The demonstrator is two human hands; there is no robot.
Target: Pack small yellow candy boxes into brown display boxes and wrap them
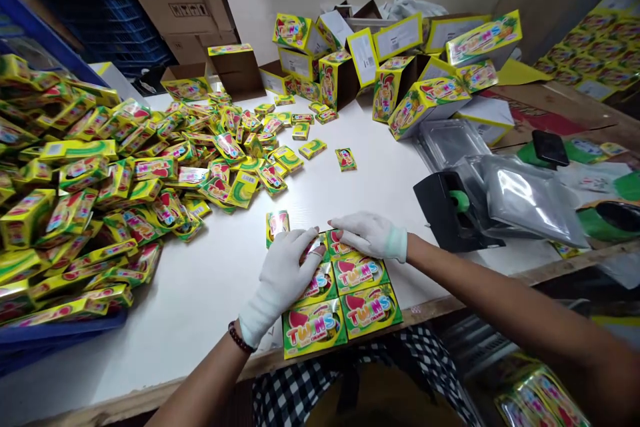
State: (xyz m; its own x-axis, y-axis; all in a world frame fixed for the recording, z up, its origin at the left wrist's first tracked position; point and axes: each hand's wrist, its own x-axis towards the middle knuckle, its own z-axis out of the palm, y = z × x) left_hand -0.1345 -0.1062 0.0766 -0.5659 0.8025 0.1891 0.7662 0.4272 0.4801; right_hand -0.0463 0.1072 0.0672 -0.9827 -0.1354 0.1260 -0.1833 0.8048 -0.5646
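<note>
At the table's front edge, small yellow-green "TWINS" boxes (316, 328) lie face up in two columns, several in all. My left hand (283, 273), in a white glove, rests over the left column with thumb and fingers apart, partly covering its far box. Stretched across the far end of the right column is my right hand (373, 235), also gloved; its fingers touch the box there (339, 245). Just beyond my left fingers lies a single small box (277, 223).
A large heap of small boxes (150, 167) covers the table's left side. Display cartons (395, 80) are jumbled at the back. On the right are a black tape dispenser (450, 207), clear plastic packs (530, 193) and a dark phone (550, 148). Brown cartons (175, 0) stand behind.
</note>
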